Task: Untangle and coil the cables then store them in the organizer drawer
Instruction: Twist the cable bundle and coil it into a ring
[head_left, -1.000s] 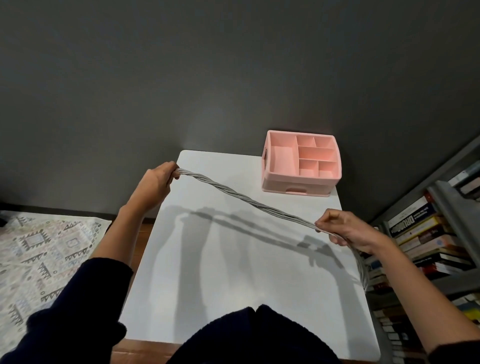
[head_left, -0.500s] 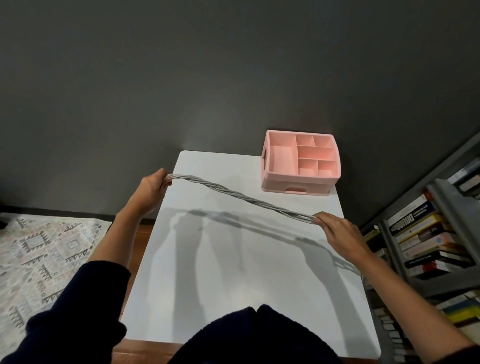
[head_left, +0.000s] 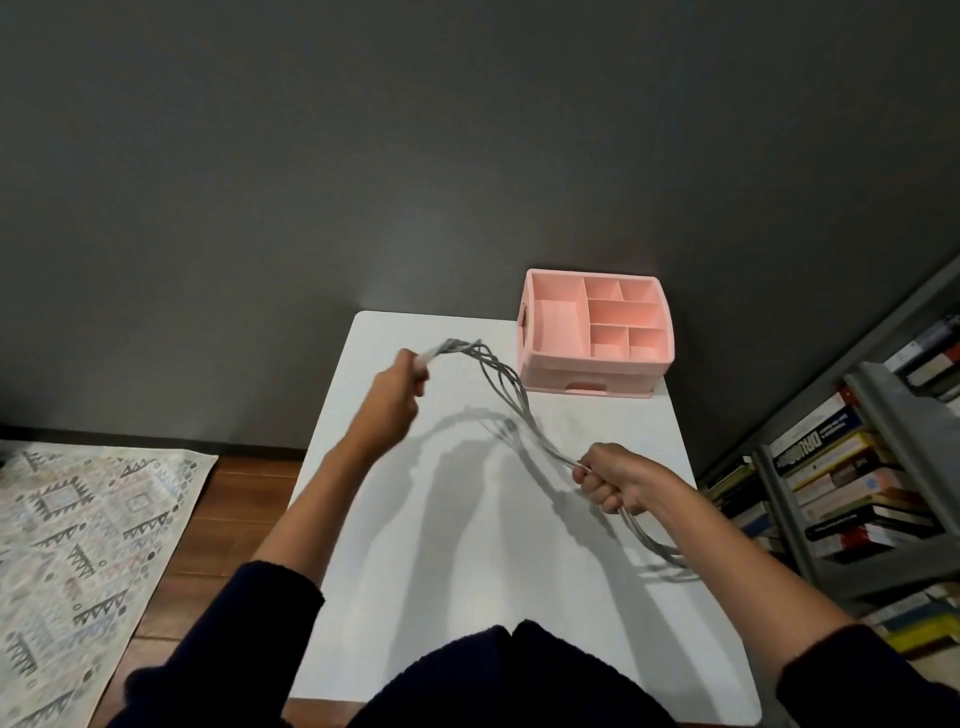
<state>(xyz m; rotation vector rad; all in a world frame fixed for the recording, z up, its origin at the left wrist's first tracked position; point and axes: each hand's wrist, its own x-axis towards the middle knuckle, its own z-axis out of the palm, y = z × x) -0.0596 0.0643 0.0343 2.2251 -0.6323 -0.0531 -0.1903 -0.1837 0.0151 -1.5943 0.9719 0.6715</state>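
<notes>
Head view: left hand (head_left: 389, 396) and right hand (head_left: 619, 484) each grip the grey cables (head_left: 511, 385) near the pink 5-compartment organizer (head_left: 597, 370).

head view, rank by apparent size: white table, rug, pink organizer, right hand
1. white table
2. rug, though the frame edge cuts it off
3. pink organizer
4. right hand, nearer the camera, so the gap to the organizer looks smaller than it really is

One left hand (head_left: 387, 395), one right hand (head_left: 615, 480), one pink organizer (head_left: 587, 370), one white table (head_left: 467, 582), one rug (head_left: 78, 519); grey cables (head_left: 513, 387), perhaps four.
</notes>
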